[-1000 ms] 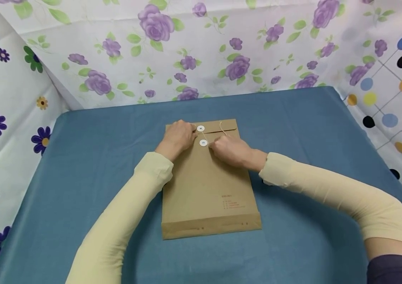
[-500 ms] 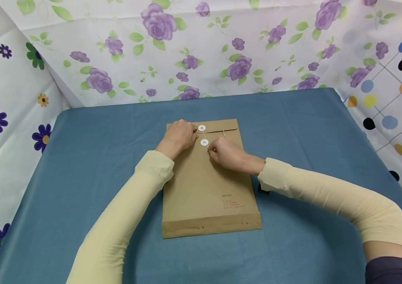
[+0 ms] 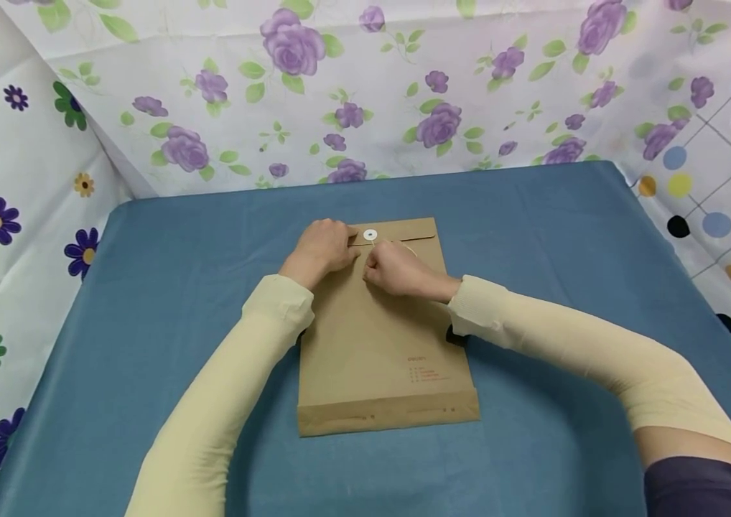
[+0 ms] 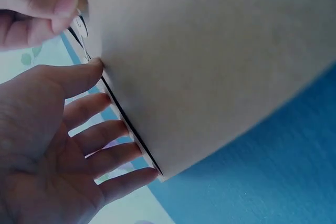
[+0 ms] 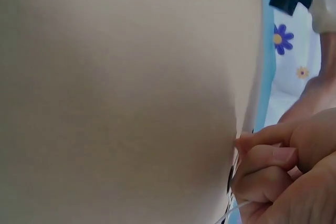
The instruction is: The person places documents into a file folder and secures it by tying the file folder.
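A brown paper document envelope (image 3: 385,345) lies flat, its flap at the far end. One white button disc (image 3: 370,235) shows on the flap; the lower disc is hidden behind my right hand (image 3: 401,269) in the head view. That hand has curled fingers and pinches a thin pale string (image 5: 233,211), seen running from it in the right wrist view. My left hand (image 3: 324,246) rests at the envelope's upper left, beside the flap disc. In the left wrist view its fingers (image 4: 107,158) are extended, with the tips along the flap edge.
A blue cloth (image 3: 197,316) covers the table under the envelope. Floral sheeting (image 3: 230,108) hangs behind the far edge, with patterned sheets at both sides. Pale sleeves (image 3: 553,323) cover both forearms, and a dark strap piece (image 3: 456,336) shows under the right cuff.
My right hand has dipped slightly toward me, then moved left and up, coming over the lower disc. The left hand keeps its place on the envelope.
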`<state>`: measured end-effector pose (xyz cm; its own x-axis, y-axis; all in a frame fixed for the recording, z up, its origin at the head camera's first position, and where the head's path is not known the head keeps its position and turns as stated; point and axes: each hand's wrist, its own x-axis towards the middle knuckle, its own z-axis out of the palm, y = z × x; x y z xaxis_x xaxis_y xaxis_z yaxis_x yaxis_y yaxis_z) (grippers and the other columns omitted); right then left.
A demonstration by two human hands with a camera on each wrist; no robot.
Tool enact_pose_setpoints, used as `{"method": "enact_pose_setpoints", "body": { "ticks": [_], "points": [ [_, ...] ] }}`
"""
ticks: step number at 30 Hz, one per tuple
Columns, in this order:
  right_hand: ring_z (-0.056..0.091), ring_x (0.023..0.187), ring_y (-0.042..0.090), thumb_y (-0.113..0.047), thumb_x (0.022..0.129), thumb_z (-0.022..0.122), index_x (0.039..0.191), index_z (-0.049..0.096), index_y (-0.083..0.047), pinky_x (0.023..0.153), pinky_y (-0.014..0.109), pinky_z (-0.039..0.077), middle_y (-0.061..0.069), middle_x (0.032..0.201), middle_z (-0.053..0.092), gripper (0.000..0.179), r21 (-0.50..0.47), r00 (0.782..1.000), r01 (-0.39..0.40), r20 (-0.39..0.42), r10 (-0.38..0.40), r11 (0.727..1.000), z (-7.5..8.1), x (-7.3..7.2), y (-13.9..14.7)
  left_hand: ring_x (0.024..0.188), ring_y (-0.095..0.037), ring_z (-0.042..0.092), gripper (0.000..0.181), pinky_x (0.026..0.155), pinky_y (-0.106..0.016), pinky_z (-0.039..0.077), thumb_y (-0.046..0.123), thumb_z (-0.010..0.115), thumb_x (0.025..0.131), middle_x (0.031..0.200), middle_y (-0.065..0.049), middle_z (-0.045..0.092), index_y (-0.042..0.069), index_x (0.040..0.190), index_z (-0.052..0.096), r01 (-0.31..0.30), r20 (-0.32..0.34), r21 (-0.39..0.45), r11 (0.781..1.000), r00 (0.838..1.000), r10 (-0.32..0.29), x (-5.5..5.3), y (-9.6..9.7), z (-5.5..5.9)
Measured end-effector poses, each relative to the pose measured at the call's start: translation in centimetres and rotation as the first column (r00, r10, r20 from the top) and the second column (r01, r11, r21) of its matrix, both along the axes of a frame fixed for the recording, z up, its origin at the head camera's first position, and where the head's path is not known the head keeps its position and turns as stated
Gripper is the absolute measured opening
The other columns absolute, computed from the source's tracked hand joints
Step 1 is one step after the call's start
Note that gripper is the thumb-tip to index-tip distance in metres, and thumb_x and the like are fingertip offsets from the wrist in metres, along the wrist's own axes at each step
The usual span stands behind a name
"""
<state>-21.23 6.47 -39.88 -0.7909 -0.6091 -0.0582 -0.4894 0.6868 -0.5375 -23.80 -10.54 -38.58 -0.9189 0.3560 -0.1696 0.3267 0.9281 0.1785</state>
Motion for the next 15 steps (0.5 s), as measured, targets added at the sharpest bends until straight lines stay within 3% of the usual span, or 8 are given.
{"method": "enact_pose_setpoints", "body": {
  "ticks": [5, 9, 13, 15],
  "points": [
    [0.028, 0.046, 0.006, -0.003, 0.098, 0.061, 0.053, 0.047, -0.015, 0.053, 0.023, 0.026, -0.007, 0.049, 0.033, 0.049, -0.038, 0.986, -0.053, 0.154, 0.059, 0.998, 0.4, -1.6, -0.7, 0.090, -0.033, 0.060, 0.023, 0.086, -0.043, 0.045, 0.023, 0.058, 0.103, 0.105, -0.019, 0.066, 0.006, 0.116, 0.068, 0.026, 0.038, 0.008, 1.000, 0.999, -0.026, 0.0, -0.9, 0.1],
    [0.036, 0.050, 0.006, -0.006, 0.099, 0.064, 0.063, 0.063, -0.008, 0.055, 0.023, 0.032, -0.004, 0.057, 0.048, 0.036, -0.015, 0.977, -0.057, 0.204, 0.059, 0.998, 0.5, -3.3, -0.8, 0.108, -0.039, 0.062, 0.041, 0.097, -0.046, 0.046, 0.023, 0.056, 0.104, 0.130, -0.023, 0.062, 0.007, 0.142, 0.061, 0.041, 0.075, -0.008, 0.999, 0.996, -0.041, 0.1, -1.2, 0.4],
    [0.050, 0.057, 0.011, -0.004, 0.101, 0.058, 0.085, 0.076, -0.003, 0.059, 0.026, 0.041, 0.004, 0.078, 0.069, 0.023, 0.049, 0.988, -0.108, 0.115, 0.102, 0.993, 0.5, -5.0, -0.8, 0.124, -0.042, 0.056, 0.056, 0.107, -0.048, 0.042, 0.026, 0.054, 0.106, 0.144, -0.027, 0.054, 0.001, 0.155, 0.042, 0.037, 0.122, -0.042, 0.998, 0.992, -0.031, 0.2, -1.1, 0.6],
    [0.054, 0.061, 0.013, -0.006, 0.103, 0.057, 0.089, 0.075, -0.006, 0.061, 0.028, 0.043, 0.006, 0.084, 0.071, 0.022, 0.107, 0.986, -0.165, 0.040, 0.162, 0.980, 0.4, -5.9, -0.7, 0.133, -0.042, 0.050, 0.063, 0.112, -0.049, 0.038, 0.028, 0.053, 0.107, 0.150, -0.029, 0.047, -0.004, 0.158, 0.032, 0.022, 0.155, -0.051, 0.998, 0.988, -0.014, 0.2, -1.1, 0.7]
  ]
}}
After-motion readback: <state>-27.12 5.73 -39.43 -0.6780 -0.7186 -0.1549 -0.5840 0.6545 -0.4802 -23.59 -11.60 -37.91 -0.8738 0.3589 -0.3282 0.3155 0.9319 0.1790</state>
